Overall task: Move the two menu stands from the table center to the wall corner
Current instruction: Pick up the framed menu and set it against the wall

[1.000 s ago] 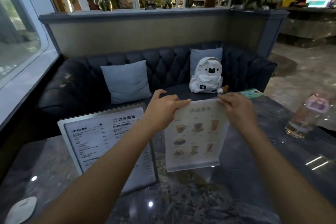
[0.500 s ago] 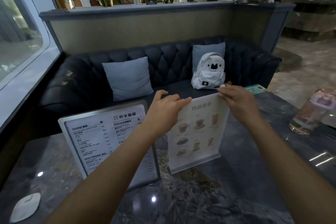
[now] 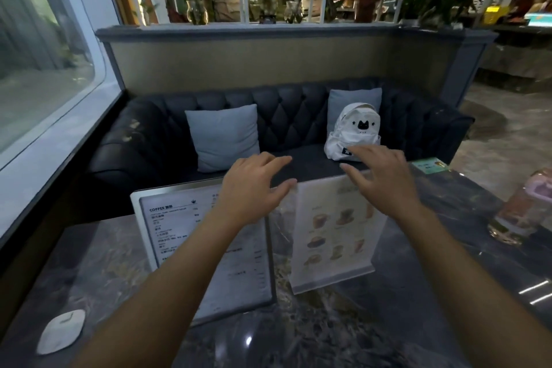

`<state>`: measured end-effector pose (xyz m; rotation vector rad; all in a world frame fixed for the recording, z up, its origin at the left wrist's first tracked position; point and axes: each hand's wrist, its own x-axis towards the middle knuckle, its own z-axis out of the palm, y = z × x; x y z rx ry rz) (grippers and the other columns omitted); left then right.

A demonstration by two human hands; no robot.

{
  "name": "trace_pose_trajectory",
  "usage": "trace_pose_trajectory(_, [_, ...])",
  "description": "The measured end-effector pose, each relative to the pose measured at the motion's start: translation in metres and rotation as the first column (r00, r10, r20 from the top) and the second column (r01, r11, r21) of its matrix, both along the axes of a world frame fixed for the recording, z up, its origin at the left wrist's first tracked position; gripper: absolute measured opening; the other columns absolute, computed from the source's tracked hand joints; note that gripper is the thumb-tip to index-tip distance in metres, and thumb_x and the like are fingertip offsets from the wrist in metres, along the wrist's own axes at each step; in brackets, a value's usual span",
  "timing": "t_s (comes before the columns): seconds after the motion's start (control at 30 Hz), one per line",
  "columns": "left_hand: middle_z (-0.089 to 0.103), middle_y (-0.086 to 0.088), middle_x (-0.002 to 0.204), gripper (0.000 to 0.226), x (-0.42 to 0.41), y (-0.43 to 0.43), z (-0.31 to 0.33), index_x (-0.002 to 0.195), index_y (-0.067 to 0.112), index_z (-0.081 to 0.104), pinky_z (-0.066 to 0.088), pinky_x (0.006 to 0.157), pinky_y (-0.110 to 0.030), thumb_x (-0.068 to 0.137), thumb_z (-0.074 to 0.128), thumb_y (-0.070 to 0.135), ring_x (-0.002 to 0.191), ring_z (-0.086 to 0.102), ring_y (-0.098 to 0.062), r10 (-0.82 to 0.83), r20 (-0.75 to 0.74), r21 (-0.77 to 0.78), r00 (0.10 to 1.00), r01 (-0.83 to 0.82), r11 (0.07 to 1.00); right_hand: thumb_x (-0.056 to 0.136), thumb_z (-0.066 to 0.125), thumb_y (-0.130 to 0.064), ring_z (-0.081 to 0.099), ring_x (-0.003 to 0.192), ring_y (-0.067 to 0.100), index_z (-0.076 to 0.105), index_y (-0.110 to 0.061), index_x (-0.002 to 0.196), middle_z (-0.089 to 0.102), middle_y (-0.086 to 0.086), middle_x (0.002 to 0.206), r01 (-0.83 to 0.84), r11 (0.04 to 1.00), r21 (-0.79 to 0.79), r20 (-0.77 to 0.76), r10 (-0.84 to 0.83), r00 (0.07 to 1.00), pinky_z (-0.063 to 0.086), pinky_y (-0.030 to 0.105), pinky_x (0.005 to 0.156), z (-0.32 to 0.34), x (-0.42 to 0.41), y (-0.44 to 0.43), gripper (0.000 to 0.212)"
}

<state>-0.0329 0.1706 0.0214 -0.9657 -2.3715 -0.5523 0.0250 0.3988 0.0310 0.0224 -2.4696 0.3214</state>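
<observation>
Two menu stands stand upright on the dark marble table (image 3: pixel 448 293). The larger one, a silver-framed coffee menu stand (image 3: pixel 170 227), is on the left, partly hidden by my left forearm. The smaller one, a clear acrylic drinks menu stand (image 3: pixel 334 236) with pictures of cups, stands just to its right near the table's middle. My left hand (image 3: pixel 254 188) hovers above the gap between the two stands, fingers spread and holding nothing. My right hand (image 3: pixel 382 179) hovers over the acrylic stand's top edge, fingers apart, not gripping it.
A white round coaster-like object (image 3: pixel 61 331) lies at the table's near left. A pink-lidded glass bottle (image 3: pixel 519 212) stands at the right edge, and a green card (image 3: pixel 430 165) lies at the far right. Beyond are a dark sofa (image 3: pixel 143 143), two cushions, a white backpack (image 3: pixel 355 131) and a window wall at left.
Both hands have let go of the acrylic stand's top corners and lifted off with fingers spread. The stand now rests on the table, slightly turned. The camera has tilted up.
</observation>
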Motion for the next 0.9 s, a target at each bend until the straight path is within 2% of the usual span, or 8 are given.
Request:
trace_pose_trajectory(0.23, [0.067,-0.009,0.105,0.037,-0.007,-0.078,0.004,0.121,0.018,0.056,0.045,0.079,-0.038,0.088,0.055,0.035,0.093,0.060,-0.027,0.192,0.005,0.039,0.981,-0.192,0.981,0.089,0.053,-0.028,0.054,0.109,0.029,0.054,-0.009,0.121,0.062,0.011,0.120,-0.176,0.984,-0.003,0.076,0.175,0.982,0.043,0.046,0.091,0.014,-0.023,-0.076,0.037])
trace_pose_trajectory(0.43, [0.066,-0.008,0.108,0.039,-0.003,-0.133,-0.002,0.122,0.019,0.055,0.044,0.083,-0.039,0.087,0.055,0.036,0.096,0.059,-0.027,0.320,0.009,0.036,0.947,-0.320,0.947,0.091,0.049,-0.032,0.050,0.113,0.026,0.048,-0.012,0.126,0.055,0.008,0.128,-0.240,0.970,0.039,0.182,0.230,0.956,0.041,0.041,0.091,0.006,-0.043,-0.128,0.041])
trace_pose_trajectory(0.6, [0.065,-0.009,0.110,0.037,-0.002,-0.164,-0.013,0.120,0.016,0.058,0.041,0.087,-0.039,0.086,0.058,0.032,0.101,0.057,-0.028,0.357,0.031,0.040,0.934,-0.358,0.933,0.091,0.048,-0.033,0.047,0.116,0.027,0.044,-0.012,0.128,0.051,0.009,0.131,-0.216,0.976,0.032,0.261,0.200,0.944,0.038,0.040,0.092,-0.011,-0.052,-0.146,0.043])
trace_pose_trajectory(0.67, [0.064,-0.010,0.114,0.037,-0.002,-0.170,-0.019,0.120,0.015,0.058,0.040,0.090,-0.039,0.086,0.059,0.030,0.106,0.055,-0.027,0.354,0.057,0.061,0.934,-0.357,0.932,0.091,0.047,-0.032,0.045,0.118,0.029,0.040,-0.011,0.132,0.049,0.011,0.133,-0.185,0.982,-0.018,0.263,0.184,0.947,0.038,0.042,0.093,-0.019,-0.051,-0.149,0.046])
trace_pose_trajectory(0.73, [0.059,-0.010,0.121,0.041,0.000,-0.175,-0.028,0.124,0.016,0.054,0.039,0.095,-0.038,0.086,0.059,0.028,0.113,0.051,-0.025,0.335,0.109,0.121,0.936,-0.347,0.930,0.091,0.048,-0.030,0.043,0.120,0.031,0.031,-0.011,0.137,0.043,0.014,0.138,-0.128,0.982,-0.142,0.231,0.158,0.960,0.040,0.043,0.095,-0.029,-0.047,-0.152,0.053])
trace_pose_trajectory(0.83, [0.049,-0.009,0.131,0.052,0.004,-0.180,-0.046,0.134,0.023,0.041,0.038,0.100,-0.038,0.086,0.060,0.029,0.120,0.045,-0.020,0.265,0.229,0.291,0.937,-0.325,0.900,0.091,0.048,-0.031,0.038,0.126,0.032,0.018,-0.012,0.142,0.034,0.017,0.144,-0.056,0.927,-0.371,0.184,0.133,0.974,0.036,0.042,0.100,-0.049,-0.038,-0.158,0.062])
trace_pose_trajectory(0.9, [0.047,-0.004,0.133,0.060,0.010,-0.183,-0.063,0.137,0.028,0.033,0.037,0.099,-0.033,0.084,0.062,0.031,0.119,0.042,-0.012,0.246,0.320,0.406,0.915,-0.367,0.837,0.090,0.049,-0.034,0.038,0.128,0.030,0.016,-0.014,0.142,0.034,0.015,0.145,-0.058,0.883,-0.466,0.186,0.162,0.969,0.036,0.043,0.105,-0.066,-0.033,-0.163,0.065])
